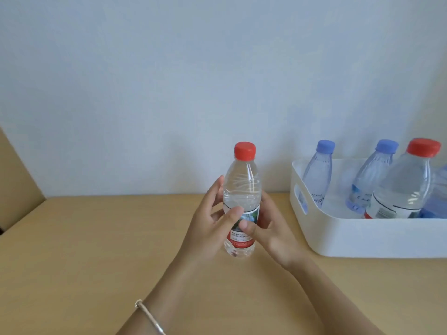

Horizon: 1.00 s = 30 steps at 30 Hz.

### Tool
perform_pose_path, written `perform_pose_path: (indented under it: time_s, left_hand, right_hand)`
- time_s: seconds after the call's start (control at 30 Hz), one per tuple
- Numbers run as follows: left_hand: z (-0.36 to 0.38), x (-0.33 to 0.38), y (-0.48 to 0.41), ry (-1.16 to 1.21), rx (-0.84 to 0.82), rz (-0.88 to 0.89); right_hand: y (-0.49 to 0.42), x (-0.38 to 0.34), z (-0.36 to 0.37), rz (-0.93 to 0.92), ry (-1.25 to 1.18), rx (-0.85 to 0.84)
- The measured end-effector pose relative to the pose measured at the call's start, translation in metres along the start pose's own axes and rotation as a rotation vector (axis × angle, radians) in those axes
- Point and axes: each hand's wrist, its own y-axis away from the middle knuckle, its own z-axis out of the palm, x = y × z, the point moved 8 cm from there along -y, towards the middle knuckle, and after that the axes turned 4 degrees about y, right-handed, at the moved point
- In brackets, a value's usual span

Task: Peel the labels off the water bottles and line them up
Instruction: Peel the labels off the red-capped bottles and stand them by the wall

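A clear water bottle (242, 187) with a red cap stands upright on the wooden table (96, 250) at the centre. Its red and white label (242, 235) still wraps the lower body. My left hand (210, 228) cups the bottle from the left, thumb lying across the label. My right hand (268, 228) holds it from the right, thumb tip pressed on the label's middle. Both thumbs almost meet on the label.
A white plastic bin (358, 238) sits on the right of the table against the wall. In it stand two blue-capped bottles (318, 175) (372, 180) and a red-capped labelled bottle (406, 187). A brown panel (17, 184) rises at the far left.
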Motion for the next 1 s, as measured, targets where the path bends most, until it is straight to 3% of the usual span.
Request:
perform_pose_path:
  time_s: [0.3, 0.53, 1.0]
  left_hand:
    - [-0.006, -0.030, 0.013, -0.075, -0.053, 0.002]
    - [-0.015, -0.027, 0.014, -0.085, 0.157, 0.048]
    - [-0.018, -0.010, 0.022, -0.367, 0.300, 0.104]
  right_hand:
    - [0.007, 0.011, 0.000, 0.008, 0.060, -0.019]
    - [0.013, 0.015, -0.002, -0.016, 0.135, 0.026]
    - [0.012, 0.011, 0.008, -0.077, 0.216, 0.069]
